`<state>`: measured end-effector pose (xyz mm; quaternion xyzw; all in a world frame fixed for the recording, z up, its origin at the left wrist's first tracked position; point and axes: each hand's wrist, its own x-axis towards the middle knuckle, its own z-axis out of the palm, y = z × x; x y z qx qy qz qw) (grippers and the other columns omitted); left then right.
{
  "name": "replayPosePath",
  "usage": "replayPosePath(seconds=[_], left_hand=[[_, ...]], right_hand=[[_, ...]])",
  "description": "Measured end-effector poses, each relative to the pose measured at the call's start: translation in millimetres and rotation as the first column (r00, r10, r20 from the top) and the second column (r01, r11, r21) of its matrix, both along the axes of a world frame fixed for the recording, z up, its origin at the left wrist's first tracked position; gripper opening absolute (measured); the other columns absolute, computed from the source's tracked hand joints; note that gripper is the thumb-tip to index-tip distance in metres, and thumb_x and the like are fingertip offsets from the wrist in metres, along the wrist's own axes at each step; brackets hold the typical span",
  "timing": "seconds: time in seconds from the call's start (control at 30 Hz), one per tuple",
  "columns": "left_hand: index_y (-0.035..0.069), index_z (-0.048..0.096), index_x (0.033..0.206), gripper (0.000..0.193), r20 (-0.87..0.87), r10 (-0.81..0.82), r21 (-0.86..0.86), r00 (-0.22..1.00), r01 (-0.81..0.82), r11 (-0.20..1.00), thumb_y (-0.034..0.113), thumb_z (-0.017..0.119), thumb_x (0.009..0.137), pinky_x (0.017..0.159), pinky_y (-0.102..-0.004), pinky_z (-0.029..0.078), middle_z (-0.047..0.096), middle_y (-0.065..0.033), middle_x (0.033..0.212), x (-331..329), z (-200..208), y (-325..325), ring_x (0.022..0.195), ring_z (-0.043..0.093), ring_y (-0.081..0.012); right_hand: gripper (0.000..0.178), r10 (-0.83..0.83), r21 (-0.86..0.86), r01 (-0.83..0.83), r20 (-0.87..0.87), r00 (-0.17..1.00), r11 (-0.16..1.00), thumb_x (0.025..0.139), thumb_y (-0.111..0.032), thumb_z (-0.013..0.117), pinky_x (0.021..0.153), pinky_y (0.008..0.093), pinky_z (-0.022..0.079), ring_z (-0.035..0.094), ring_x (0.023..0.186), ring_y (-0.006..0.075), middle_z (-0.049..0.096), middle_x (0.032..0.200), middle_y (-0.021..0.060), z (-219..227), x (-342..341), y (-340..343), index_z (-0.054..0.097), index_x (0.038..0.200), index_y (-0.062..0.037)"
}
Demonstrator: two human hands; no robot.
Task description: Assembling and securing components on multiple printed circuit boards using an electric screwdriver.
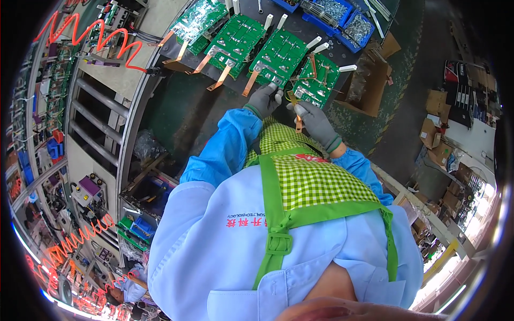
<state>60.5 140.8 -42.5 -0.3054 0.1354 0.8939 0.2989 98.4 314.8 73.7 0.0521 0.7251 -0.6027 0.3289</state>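
Right gray-gloved hand point(316, 121) is pinching a flat copper-coloured metal strip point(299, 126), upper centre of frame. Left gray-gloved hand point(262, 101) is touching the lower edge of a green rectangular circuit board point(279, 53); grip: cannot tell. That board is carrying one long copper tab point(250, 83), seemingly half done; the smaller-looking green board point(316, 88) to its right is showing none. Farther, upper left, two more green boards point(234, 40) are carrying two each, apparently finished.

Left fingers point(263, 92) near right fingers point(301, 109)
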Motion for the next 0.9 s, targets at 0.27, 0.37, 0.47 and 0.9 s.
replayPosePath(seconds=[0.27, 0.37, 0.47, 0.9], left_hand=[[0.005, 0.050, 0.098, 0.014, 0.017, -0.026, -0.016, 1.000, 0.026, 1.000, 0.018, 0.048, 0.091, 0.048, -0.0211, 0.045, 0.052, -0.0049, 0.081, -0.1, -8.3, 1.3, 0.065, 0.052, -0.0126], [0.005, 0.050, 0.098, 0.014, 0.015, -0.028, -0.017, 0.999, 0.028, 0.999, 0.018, 0.049, 0.091, 0.051, -0.0226, 0.046, 0.052, -0.0057, 0.081, -4.7, -11.5, 1.1, 0.068, 0.052, -0.0135], [0.005, 0.050, 0.097, 0.014, -0.036, -0.047, 0.033, 0.998, 0.048, 0.998, 0.017, 0.050, 0.091, 0.055, -0.0251, 0.046, 0.053, -0.0063, 0.081, -4.5, -16.0, -2.8, 0.070, 0.052, -0.0147], [0.004, 0.051, 0.099, 0.017, -0.256, -0.158, 0.111, 0.954, 0.192, 0.975, 0.018, 0.048, 0.089, 0.075, -0.0322, 0.049, 0.055, -0.0090, 0.090, -0.5, 3.5, -25.8, 0.080, 0.055, -0.0195]], right_hand=[[0.032, -0.071, 0.069, 0.062, 0.135, 0.988, 0.996, 0.092, -0.031, 0.045, 0.056, 0.0205, 0.043, 0.048, 0.063, 0.0062, 0.052, 0.082, -0.0001, 1.9, -9.8, -19.1, 0.059, 0.107, -0.0055], [0.032, -0.062, 0.057, 0.054, 0.159, 0.985, 0.997, 0.092, -0.031, 0.046, 0.056, 0.0205, 0.043, 0.048, 0.065, 0.0061, 0.052, 0.083, -0.0002, 1.5, -11.2, -25.6, 0.058, 0.105, -0.0049], [0.032, -0.096, 0.027, 0.093, 0.191, 0.977, 0.995, 0.092, -0.031, 0.045, 0.056, 0.0205, 0.042, 0.048, 0.065, 0.0060, 0.052, 0.082, -0.0002, -2.2, -13.6, -32.0, 0.058, 0.104, -0.0046], [0.026, -0.167, -0.057, 0.189, 0.270, 0.948, 0.980, 0.092, -0.030, 0.046, 0.054, 0.0201, 0.041, 0.046, 0.063, 0.0060, 0.051, 0.078, -0.0008, -16.1, -22.3, -52.8, 0.056, 0.091, -0.0059]])
